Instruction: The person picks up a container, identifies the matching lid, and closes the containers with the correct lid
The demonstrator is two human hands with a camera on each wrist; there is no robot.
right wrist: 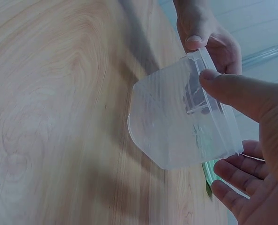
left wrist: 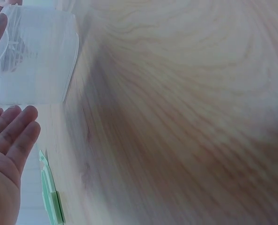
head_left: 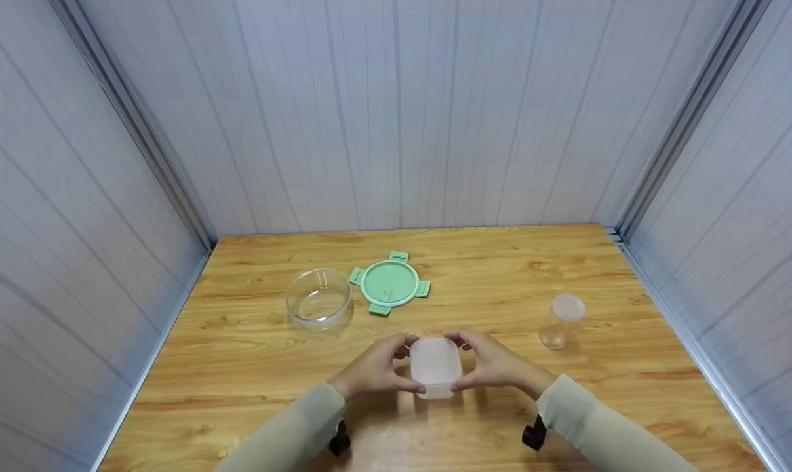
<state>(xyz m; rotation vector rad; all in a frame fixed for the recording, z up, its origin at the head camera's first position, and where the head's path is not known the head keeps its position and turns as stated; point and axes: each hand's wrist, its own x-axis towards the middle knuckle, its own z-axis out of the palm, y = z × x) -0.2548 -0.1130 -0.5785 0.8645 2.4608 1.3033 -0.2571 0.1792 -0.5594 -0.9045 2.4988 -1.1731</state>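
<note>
A square translucent plastic container with a whitish lid is held between both hands in the middle of the near table. My left hand grips its left side, the thumb at the near corner and the fingers toward the far one. From the opposite side my right hand holds it the same way. In the right wrist view, the right thumb lies at the lid edge of the see-through container, whose bottom is close to the wooden surface. Several left fingers show beside its wall in the left wrist view.
Beyond the hands, a round clear glass bowl stands at left, beside a round green lid with flaps spread outward. A clear jar with a whitish cap stands to the right. Panelled walls enclose the wooden table at back and sides.
</note>
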